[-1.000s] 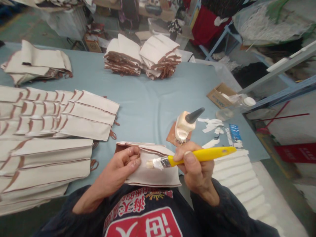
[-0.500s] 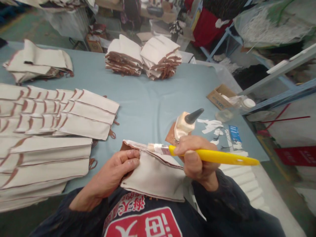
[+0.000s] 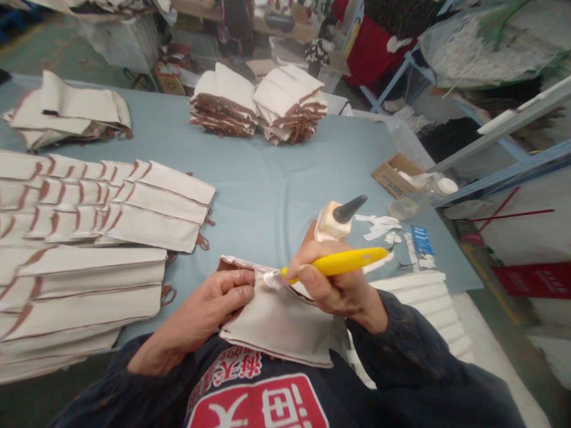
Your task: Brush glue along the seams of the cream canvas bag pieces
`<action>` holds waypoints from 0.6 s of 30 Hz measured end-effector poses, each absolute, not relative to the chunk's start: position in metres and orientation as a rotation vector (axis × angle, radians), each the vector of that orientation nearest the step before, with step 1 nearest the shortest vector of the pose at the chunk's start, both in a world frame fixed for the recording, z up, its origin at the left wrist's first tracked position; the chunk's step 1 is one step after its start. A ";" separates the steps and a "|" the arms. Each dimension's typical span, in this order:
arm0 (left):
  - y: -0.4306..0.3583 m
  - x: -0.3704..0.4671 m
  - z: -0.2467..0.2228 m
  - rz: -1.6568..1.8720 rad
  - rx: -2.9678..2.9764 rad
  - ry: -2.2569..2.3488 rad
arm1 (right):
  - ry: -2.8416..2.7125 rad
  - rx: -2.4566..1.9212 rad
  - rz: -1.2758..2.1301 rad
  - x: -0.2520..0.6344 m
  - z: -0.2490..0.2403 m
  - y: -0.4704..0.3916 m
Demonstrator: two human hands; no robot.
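Observation:
My left hand (image 3: 227, 297) pinches the left edge of a cream leather piece (image 3: 281, 324) with dark brown edging, which lies across the front of my apron at the table edge. Between the thumb and fingers of my right hand (image 3: 332, 279) is a yellow-handled brush (image 3: 339, 262). Its pale bristles touch the piece near its upper edge, just right of my left fingertips. The upper edge is parted a little and brown lining shows at the left corner. Behind my right hand stands a cream glue bottle (image 3: 333, 221) with a dark nozzle, its base partly hidden.
Overlapping rows of cream pieces (image 3: 151, 208) cover the table's left side. Two stacks (image 3: 289, 95) stand at the back, and a loose pile (image 3: 84, 110) lies back left. At right are a small cardboard box (image 3: 395, 172), a clear jar (image 3: 404, 207), white scraps (image 3: 379, 226) and a blue packet (image 3: 422, 239).
My right hand has moved left and slightly down with the brush, whose handle now tilts upward to the right. The bristles have gone from the opening's edge onto the piece. My left hand stays nearly still.

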State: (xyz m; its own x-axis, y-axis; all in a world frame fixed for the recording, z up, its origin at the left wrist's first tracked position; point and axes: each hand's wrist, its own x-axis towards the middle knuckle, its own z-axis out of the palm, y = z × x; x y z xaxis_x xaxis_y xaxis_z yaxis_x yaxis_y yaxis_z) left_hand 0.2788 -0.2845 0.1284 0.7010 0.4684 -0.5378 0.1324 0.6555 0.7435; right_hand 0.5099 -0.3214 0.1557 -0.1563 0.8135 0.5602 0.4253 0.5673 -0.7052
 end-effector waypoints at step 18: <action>-0.253 0.289 0.085 0.557 0.482 1.101 | -0.926 -1.393 0.365 0.508 0.097 -0.372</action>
